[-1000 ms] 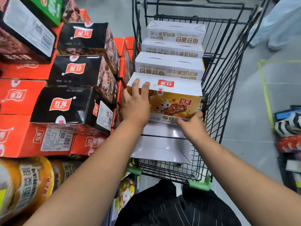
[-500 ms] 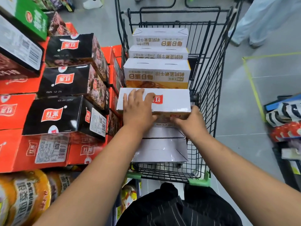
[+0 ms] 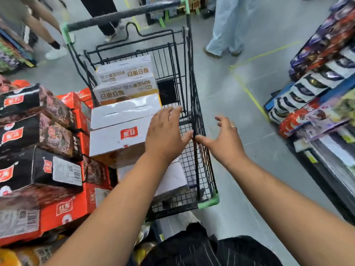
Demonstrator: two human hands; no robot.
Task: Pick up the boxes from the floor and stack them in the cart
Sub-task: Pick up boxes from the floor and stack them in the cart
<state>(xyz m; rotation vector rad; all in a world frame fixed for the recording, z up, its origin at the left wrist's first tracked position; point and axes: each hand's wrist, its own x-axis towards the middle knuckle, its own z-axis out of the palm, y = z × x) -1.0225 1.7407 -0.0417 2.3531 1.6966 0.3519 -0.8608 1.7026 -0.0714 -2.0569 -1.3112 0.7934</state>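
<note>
Cart (image 3: 203, 166) is well loaded: white boxes (image 3: 124, 112) stacked inside, the nearest box (image 3: 115, 139) lying on top. Left hand (image 3: 165, 135) and right hand (image 3: 224, 139) hover spread, gripping nothing. Cartons (image 3: 38, 135) alongside suggest more work remains.

From my seat the cart (image 3: 198, 150) reads as thin black-coated metal wire with a slight shine. It has green plastic corner guards (image 3: 208, 202) and a matt dark grip on the handle bar (image 3: 123, 16). I see the white boxes (image 3: 117, 139) in it as smooth cardboard, and the upper one throws a soft glare. The black cartons (image 3: 38, 169) and red cartons (image 3: 63, 214) beside it are glossy printed card. The floor (image 3: 240, 169) looks smooth, grey and dull. Low in my view there is dark pinstriped cloth (image 3: 201, 250), and I can make out a metal ring (image 3: 233, 127) on the right hand (image 3: 222, 139).
</note>
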